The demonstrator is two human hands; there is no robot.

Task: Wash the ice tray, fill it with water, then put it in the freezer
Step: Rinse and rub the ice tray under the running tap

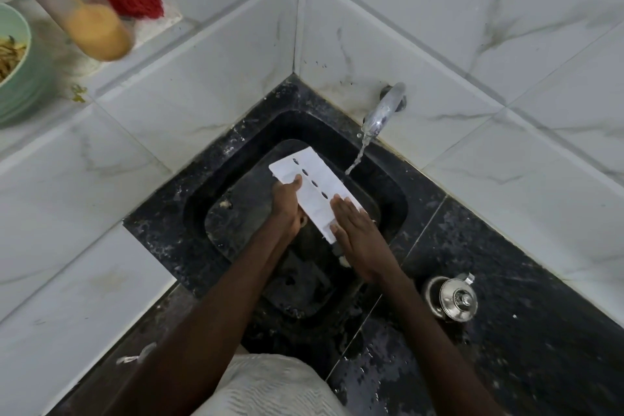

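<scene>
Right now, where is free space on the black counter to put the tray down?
The free patch is the wet black counter right of the sink, beyond the steel pot. The strip between the tap and the sink is narrow. The left ledge is crowded by a bottle and a green bowl.

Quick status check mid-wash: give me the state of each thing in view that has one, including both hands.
Tap: running, its stream falls past the tray's far edge.
Ice tray: held tilted over the sink, underside up.
Sink: wet, no standing water visible.
Left hand: gripping the tray's left edge.
Right hand: flat, open on the tray.
Steel pot: lidded, upright on the counter.
Bottle: partly full.
</scene>
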